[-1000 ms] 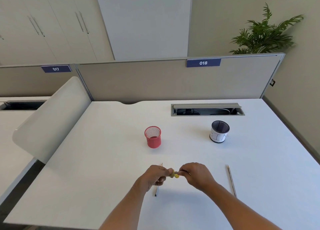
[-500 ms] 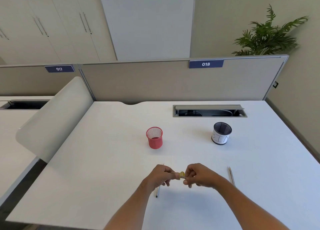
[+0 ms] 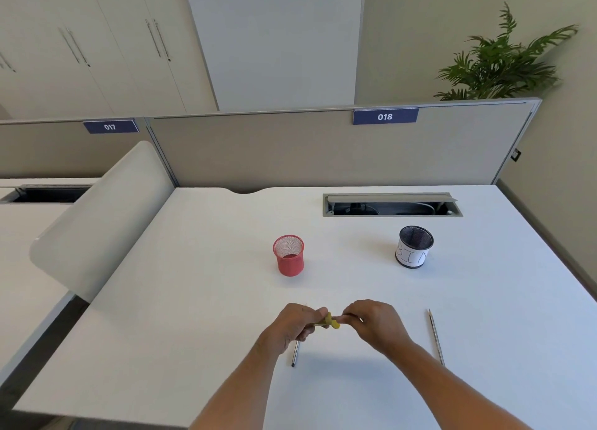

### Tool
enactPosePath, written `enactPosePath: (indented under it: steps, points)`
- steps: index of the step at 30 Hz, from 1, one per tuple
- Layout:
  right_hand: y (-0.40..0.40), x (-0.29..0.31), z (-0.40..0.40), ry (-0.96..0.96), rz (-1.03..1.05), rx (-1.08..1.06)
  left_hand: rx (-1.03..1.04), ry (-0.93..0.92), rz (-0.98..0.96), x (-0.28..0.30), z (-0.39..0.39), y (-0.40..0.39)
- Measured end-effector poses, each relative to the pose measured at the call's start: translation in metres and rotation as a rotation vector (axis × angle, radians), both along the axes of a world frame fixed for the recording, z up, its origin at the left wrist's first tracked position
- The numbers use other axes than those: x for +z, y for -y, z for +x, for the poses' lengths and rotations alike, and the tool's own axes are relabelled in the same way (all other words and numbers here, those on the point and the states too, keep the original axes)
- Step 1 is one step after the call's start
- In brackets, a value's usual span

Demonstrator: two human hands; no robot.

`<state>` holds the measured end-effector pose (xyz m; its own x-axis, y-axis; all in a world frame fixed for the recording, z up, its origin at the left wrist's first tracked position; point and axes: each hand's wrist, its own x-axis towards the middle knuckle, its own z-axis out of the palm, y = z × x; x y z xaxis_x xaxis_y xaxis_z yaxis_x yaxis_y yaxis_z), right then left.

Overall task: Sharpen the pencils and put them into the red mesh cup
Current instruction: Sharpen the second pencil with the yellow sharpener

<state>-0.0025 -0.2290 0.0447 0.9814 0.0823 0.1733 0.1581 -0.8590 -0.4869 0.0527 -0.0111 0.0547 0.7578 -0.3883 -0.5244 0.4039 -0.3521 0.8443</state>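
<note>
Two hands [image 3: 297, 324]; two pencils [image 3: 436, 337]; two mesh cups [image 3: 289, 256]; one yellow sharpener [image 3: 330, 321].

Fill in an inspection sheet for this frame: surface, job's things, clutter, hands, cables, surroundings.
Surface: white desk, matte, no marks seen.
Job's things: red mesh cup upright, no pencils in it; yellow sharpener held between both hands; one pencil lying right of the hands; another pencil lying partly under the left hand.
Clutter: black mesh cup with a white paper label, upright.
Hands: left hand grips the sharpener; right hand pinches something at it, hidden by the fingers.
Cables: some inside the open cable tray.
Surroundings: divider panel tagged 018, plant, cabinets.
</note>
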Motion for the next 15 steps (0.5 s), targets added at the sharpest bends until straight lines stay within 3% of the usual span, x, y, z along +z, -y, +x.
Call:
enactPosePath:
  steps: [3, 7, 10, 15]
  points:
    - [-0.003, 0.008, 0.009, -0.316, 0.102, -0.1, -0.017, 0.081, 0.028, 0.0, 0.004, -0.001]
    - [0.002, 0.012, 0.014, -0.622, 0.474, -0.062, -0.071, 0.144, 0.046, 0.001, 0.005, -0.002]
    - [0.004, 0.012, 0.012, -0.627, 0.507, -0.047, -0.067, 0.147, 0.047, 0.005, 0.004, 0.002]
    - [0.008, 0.007, 0.006, -0.436, 0.336, 0.011, -0.056, 0.09, 0.066, 0.006, 0.008, 0.003]
